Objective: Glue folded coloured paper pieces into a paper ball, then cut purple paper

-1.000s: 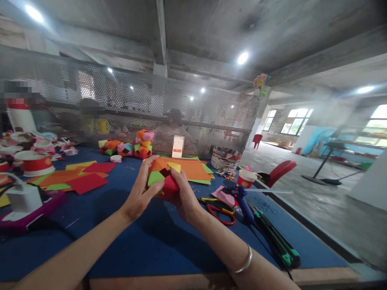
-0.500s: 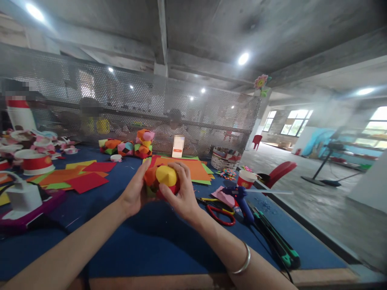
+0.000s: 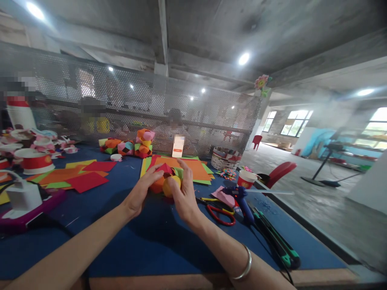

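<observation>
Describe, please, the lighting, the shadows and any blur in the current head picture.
Head view: a ceiling light glares with a halo; a soft shadow falls on the blue table beneath the left hand, right hand and paper ball; also in the head view, the fan at right looks smeared.

One camera, worn on my head, looking forward and somewhat down over the table (image 3: 127, 249). My forearms (image 3: 81, 241) enter from the bottom corners and converge; left hand (image 3: 139, 192) and right hand (image 3: 186, 195) sit just below mid-frame, seen from above and behind, near the lens. The tabletop fills the lower part, its front edge along the bottom. Beyond it, farther off, a perforated screen (image 3: 130, 96) crosses the view. Field is wide: ceiling (image 3: 208, 24) on top; at right, sight runs past the table's side to distant windows (image 3: 298, 123).
</observation>
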Demonstrator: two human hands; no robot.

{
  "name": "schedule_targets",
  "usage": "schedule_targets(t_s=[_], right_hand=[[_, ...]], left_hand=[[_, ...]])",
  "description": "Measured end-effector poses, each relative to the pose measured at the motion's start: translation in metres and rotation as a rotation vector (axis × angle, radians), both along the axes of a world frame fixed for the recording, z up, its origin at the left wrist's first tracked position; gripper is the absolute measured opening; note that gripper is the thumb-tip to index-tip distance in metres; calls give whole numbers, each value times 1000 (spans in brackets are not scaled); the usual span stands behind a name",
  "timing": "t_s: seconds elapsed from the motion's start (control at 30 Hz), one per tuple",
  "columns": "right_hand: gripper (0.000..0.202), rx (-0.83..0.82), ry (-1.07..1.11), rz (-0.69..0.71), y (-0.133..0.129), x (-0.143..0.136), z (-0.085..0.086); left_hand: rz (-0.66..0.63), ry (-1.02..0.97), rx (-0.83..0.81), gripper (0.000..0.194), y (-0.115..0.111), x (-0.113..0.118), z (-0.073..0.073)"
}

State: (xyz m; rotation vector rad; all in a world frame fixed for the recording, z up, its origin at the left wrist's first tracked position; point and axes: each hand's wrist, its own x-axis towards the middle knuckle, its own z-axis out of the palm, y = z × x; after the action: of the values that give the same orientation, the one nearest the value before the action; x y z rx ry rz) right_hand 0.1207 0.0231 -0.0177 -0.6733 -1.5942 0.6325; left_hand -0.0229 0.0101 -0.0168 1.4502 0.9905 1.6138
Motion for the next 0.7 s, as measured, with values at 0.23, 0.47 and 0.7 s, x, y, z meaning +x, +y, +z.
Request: schedule_targets(t_s=[0.23,0.47,0.7], right_hand=[[57,9,-22,-3,-1,-2,-1],[68,-337,307,56,4,-5,1],[67,-453,334,219,9,-7,-3]], left_hand=[[-43,-56,-75,62,-6,3,6],[-59,-66,18,62,-6,1,7],[62,261,259,56,-2,-7,-3]])
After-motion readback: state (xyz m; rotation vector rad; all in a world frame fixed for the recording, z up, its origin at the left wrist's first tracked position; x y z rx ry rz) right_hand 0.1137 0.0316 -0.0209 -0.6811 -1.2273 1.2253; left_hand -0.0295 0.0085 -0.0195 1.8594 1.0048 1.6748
